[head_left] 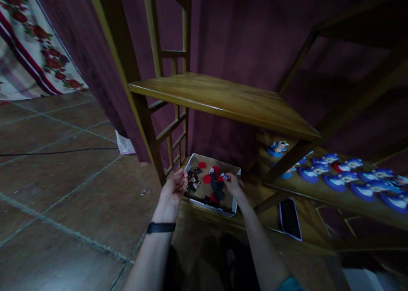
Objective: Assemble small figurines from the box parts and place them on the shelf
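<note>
Low on the wooden rack stands a shallow white cardboard box of red discs and black figure pieces. At its left edge is my left hand, palm turned up and fingers loosely curled, with nothing visible in it. Small black figurines with yellow and red spots lie just beside those fingers. Over the box's right side, my right hand pinches a small white-and-dark piece. Its exact kind is too small to tell.
A wooden shelf board juts out above the box. To the right, several blue-and-white figurines on round bases line a lower shelf. A dark tray with a pale rim lies below them. A black cable crosses the tiled floor.
</note>
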{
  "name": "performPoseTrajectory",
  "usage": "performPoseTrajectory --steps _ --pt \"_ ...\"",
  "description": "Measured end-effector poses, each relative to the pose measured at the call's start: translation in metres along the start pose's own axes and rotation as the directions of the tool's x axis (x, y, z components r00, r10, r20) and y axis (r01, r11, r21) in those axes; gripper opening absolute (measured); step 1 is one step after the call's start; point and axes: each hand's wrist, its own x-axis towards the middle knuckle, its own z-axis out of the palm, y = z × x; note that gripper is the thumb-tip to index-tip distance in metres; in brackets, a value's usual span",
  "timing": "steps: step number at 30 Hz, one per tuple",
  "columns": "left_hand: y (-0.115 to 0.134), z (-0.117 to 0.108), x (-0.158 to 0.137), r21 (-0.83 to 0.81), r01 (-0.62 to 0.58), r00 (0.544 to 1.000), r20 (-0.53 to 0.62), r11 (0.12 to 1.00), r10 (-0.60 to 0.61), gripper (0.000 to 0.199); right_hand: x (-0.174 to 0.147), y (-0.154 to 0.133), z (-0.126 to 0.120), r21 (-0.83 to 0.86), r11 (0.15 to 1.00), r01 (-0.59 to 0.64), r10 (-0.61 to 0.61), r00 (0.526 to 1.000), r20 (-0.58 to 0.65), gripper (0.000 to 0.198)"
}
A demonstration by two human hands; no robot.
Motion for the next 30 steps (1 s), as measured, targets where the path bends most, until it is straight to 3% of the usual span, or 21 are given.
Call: performPoseTrajectory --steps 2,6,12,15,17,19,21,23,25,27,30 --pt "0.001 0.000 0.000 0.004 0.008 1.000 -0.008 1.000 -0.008 0.017 -0.002 0.007 0.001 -0.080 0.996 -0.050 0.050 0.999 -0.003 0.023" --pt "0.003 0.001 0.000 -0.001 0.013 1.000 0.001 1.000 -0.013 0.016 -0.005 0.012 0.005 -0.122 0.991 0.051 -0.025 0.978 0.207 0.016" --pt "-0.001 0.003 0.001 0.003 0.019 1.000 0.013 1.000 -0.019 0.017 -0.005 -0.013 0.020 -0.203 0.979 0.022 -0.027 0.999 -0.025 0.015" --pt "-0.007 0.004 0.001 0.018 0.035 0.999 0.021 0.999 -0.035 0.017 -0.006 -0.023 0.028 -0.185 0.981 0.053 -0.062 0.997 -0.041 0.015" --pt "-0.010 0.005 0.001 0.045 0.041 0.999 0.020 0.998 -0.042 0.018 -0.002 -0.026 0.026 -0.081 0.996 0.043 -0.046 0.998 -0.034 0.013" --pt "-0.014 0.006 0.000 0.097 0.040 0.999 0.016 0.994 -0.042 0.019 0.004 -0.028 0.018 0.133 0.991 -0.011 0.014 1.000 -0.018 0.012" --pt "-0.017 0.008 -0.004 0.168 0.029 0.999 0.035 0.985 -0.036 0.020 0.011 -0.033 0.005 0.423 0.904 -0.067 0.059 0.998 0.031 0.016" --pt "-0.022 0.012 -0.008 0.240 0.014 0.995 0.095 0.971 -0.038 0.020 0.014 -0.042 -0.005 0.641 0.763 -0.080 0.040 0.996 0.076 0.021" --pt "-0.027 0.016 -0.013 0.293 0.012 0.980 0.186 0.956 -0.069 0.021 0.009 -0.055 -0.010 0.711 0.703 -0.017 -0.036 0.998 0.060 0.020" --pt "-0.032 0.019 -0.015 0.307 0.022 0.966 0.239 0.951 -0.100 0.017 -0.002 -0.071 -0.006 0.646 0.754 0.115 -0.119 0.992 -0.038 0.015" --pt "-0.035 0.019 -0.014 0.257 -0.012 0.975 0.216 0.966 -0.045 0.006 -0.019 -0.089 0.007 0.418 0.850 0.322 -0.266 0.946 -0.188 0.018"
